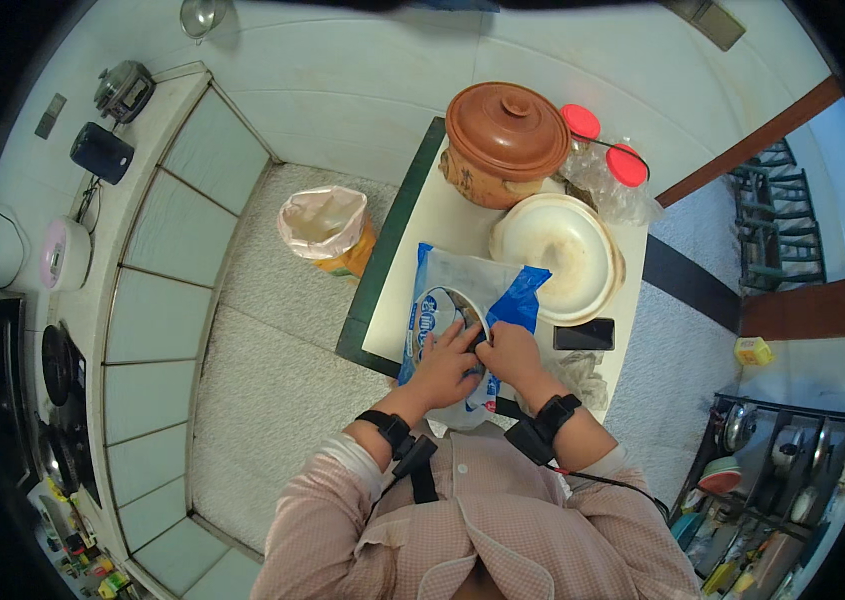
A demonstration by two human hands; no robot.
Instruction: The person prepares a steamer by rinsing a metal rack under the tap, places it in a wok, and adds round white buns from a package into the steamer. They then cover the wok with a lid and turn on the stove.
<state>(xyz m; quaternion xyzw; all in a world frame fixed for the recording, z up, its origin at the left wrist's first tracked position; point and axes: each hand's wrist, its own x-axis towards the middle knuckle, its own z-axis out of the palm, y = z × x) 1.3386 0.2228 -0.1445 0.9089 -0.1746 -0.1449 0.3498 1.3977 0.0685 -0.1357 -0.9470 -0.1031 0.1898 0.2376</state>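
Observation:
A blue and clear printed plastic bag (460,270) lies on the white table (400,289) with the green edge, close in front of me. My left hand (446,365) rests on the bag with its fingers spread. At the bag's right side my right hand (510,355) is curled, its fingers pinching the plastic near a pale curved rim. What lies under the fingers is partly hidden. Behind the bag, to the right, is a round white ceramic lid or dish (561,255) with brown stains. A black phone (584,334) lies right of my right hand, above crumpled clear plastic (580,379).
A lidded brown clay pot (505,142) stands at the table's back, beside jars with red lids (625,166). An orange bag with a pink liner (325,225) stands on the floor to the left. Along the left wall runs a counter with appliances; a rack (775,465) holds cookware at lower right.

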